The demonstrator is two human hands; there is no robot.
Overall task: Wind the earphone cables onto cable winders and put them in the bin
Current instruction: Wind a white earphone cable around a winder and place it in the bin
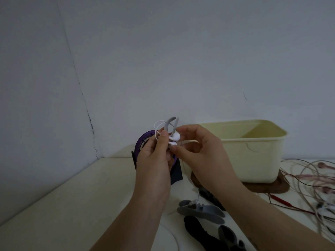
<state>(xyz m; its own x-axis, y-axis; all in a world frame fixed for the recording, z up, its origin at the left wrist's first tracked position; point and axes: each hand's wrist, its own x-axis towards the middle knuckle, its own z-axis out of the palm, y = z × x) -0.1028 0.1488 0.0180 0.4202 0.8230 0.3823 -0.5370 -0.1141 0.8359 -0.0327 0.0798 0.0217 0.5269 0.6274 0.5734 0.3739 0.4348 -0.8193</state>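
Head view: I see the left hand (155, 154) curled round a grey cable winder (171, 124), with its thumb pressing the white earphones (175, 136) against it. The right hand (201, 153) pinches just below the earbuds with thumb and forefinger; its other fingers are loosely bent. Both are raised beside the cream bin (253, 151), not over it. I judge this set nearly wound but not yet binned. Tangled pink and red cables (308, 174) and spare winders (199, 211) lie on the table (90, 187), so most of the work is left.
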